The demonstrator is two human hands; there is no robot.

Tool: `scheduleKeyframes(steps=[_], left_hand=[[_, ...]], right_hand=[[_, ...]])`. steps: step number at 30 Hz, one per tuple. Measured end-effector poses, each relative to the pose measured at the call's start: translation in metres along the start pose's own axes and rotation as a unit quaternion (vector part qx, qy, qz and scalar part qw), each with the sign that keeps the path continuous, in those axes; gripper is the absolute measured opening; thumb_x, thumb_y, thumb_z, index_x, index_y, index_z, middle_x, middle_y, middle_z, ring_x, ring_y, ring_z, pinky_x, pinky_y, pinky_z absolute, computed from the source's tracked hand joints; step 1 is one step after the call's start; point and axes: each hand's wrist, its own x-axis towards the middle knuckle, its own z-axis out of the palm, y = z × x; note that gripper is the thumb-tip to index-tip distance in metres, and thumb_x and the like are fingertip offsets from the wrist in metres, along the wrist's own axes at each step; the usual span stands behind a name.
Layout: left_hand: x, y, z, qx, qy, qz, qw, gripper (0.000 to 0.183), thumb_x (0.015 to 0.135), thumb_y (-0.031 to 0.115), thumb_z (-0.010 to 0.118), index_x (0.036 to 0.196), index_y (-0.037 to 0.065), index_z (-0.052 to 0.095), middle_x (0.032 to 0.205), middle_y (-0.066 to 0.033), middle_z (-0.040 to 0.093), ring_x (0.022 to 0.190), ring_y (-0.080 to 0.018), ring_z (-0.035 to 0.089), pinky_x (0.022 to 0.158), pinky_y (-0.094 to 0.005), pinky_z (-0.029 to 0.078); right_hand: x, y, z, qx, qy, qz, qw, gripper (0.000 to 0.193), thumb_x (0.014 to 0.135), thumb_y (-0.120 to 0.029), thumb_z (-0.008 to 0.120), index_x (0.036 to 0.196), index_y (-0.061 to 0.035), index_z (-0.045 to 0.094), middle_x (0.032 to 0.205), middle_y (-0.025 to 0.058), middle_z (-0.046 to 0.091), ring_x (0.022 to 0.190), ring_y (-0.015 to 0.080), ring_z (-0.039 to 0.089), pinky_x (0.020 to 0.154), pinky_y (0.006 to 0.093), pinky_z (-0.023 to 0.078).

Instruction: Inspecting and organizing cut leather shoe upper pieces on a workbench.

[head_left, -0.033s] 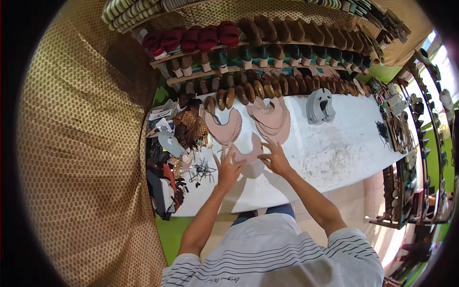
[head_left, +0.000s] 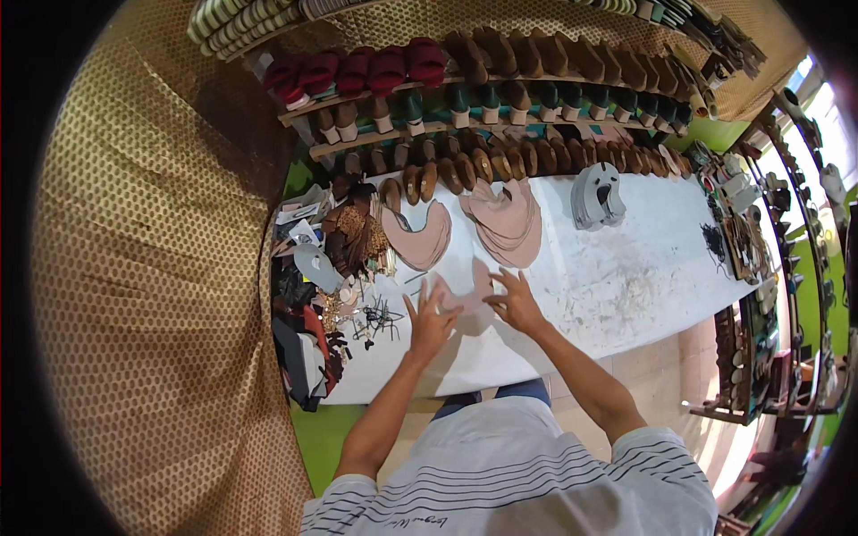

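Observation:
A pink, U-shaped cut piece [head_left: 462, 301], like a shoe upper, is held up over the white table, its two ends pointing away from me. My left hand [head_left: 431, 329] pinches its left side between thumb and fingers. At the right end, my right hand [head_left: 516, 304] grips it the same way, some fingers raised. Farther back lie two stacks of matching pink pieces, a smaller left stack [head_left: 418, 247] and a larger right stack [head_left: 511, 234]. A pile of grey cut pieces [head_left: 590, 210] is at the far right of them.
The white table [head_left: 626, 286] has dark smudges on its right. Scraps, brown patterned material [head_left: 356, 230] and black strings [head_left: 378, 320] crowd its left end. Shelves behind carry brown shoes [head_left: 527, 55] and red slippers [head_left: 355, 70]. A patterned curtain [head_left: 170, 268] hangs left; racks [head_left: 742, 357] stand right.
The pink piece has come slightly nearer to me and tipped a little. Both hands have shifted slightly with it, still pinching its sides. The stacks lie as before.

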Motion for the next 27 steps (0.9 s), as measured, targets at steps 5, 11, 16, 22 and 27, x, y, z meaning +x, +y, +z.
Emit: scheduleKeyframes(steps=[5, 11, 16, 22, 27], left_hand=[[-0.077, -0.005, 0.052, -0.019, -0.108, -0.006, 0.994, 0.023, 0.088, 0.024, 0.076, 0.110, 0.027, 0.082, 0.163, -0.0151, 0.038, 0.156, -0.0422, 0.020, 0.116, -0.0777, 0.000], [-0.085, 0.014, 0.048, -0.014, -0.101, -0.013, 0.995, 0.043, 0.088, 0.036, 0.073, 0.126, 0.016, 0.073, 0.163, -0.0248, 0.033, 0.155, -0.0458, 0.018, 0.115, -0.0784, -0.002], [-0.081, 0.003, 0.049, 0.072, -0.076, -0.076, 0.992, 0.054, 0.087, 0.038, 0.075, 0.135, 0.015, 0.065, 0.166, -0.0274, 0.023, 0.156, -0.0481, 0.012, 0.113, -0.0800, -0.001], [-0.070, -0.009, 0.027, 0.060, -0.052, -0.093, 0.993, 0.052, 0.086, 0.037, 0.077, 0.131, 0.013, 0.067, 0.168, -0.0257, 0.020, 0.157, -0.0467, 0.008, 0.113, -0.0804, 0.000], [-0.069, -0.084, -0.017, 0.140, 0.084, -0.259, 0.952, 0.034, 0.083, 0.029, 0.080, 0.114, 0.017, 0.076, 0.168, -0.0208, 0.023, 0.158, -0.0415, 0.009, 0.115, -0.0803, 0.001]], right_hand=[[-0.078, -0.009, 0.043, -0.009, -0.047, 0.021, 0.999, 0.019, 0.081, -0.021, 0.079, 0.099, -0.0205, 0.083, 0.147, 0.0138, 0.055, 0.147, 0.0390, 0.039, 0.117, 0.0677, 0.028], [-0.110, -0.022, 0.058, -0.027, -0.077, 0.089, 0.993, 0.038, 0.089, -0.030, 0.070, 0.124, -0.0159, 0.074, 0.153, 0.0202, 0.047, 0.148, 0.0436, 0.035, 0.117, 0.0702, 0.024], [-0.089, -0.040, 0.057, -0.139, -0.079, 0.148, 0.976, 0.083, 0.093, -0.055, 0.064, 0.161, -0.0171, 0.036, 0.169, 0.0234, 0.019, 0.156, 0.0453, 0.015, 0.115, 0.0780, 0.012], [-0.091, -0.032, 0.064, -0.124, -0.126, 0.174, 0.969, 0.090, 0.093, -0.063, 0.060, 0.166, -0.0215, 0.025, 0.172, 0.0200, 0.014, 0.158, 0.0440, 0.008, 0.115, 0.0790, 0.006], [-0.090, -0.033, 0.062, -0.118, -0.139, 0.183, 0.966, 0.091, 0.093, -0.065, 0.059, 0.166, -0.0233, 0.023, 0.172, 0.0185, 0.013, 0.159, 0.0428, 0.007, 0.116, 0.0780, 0.003]])
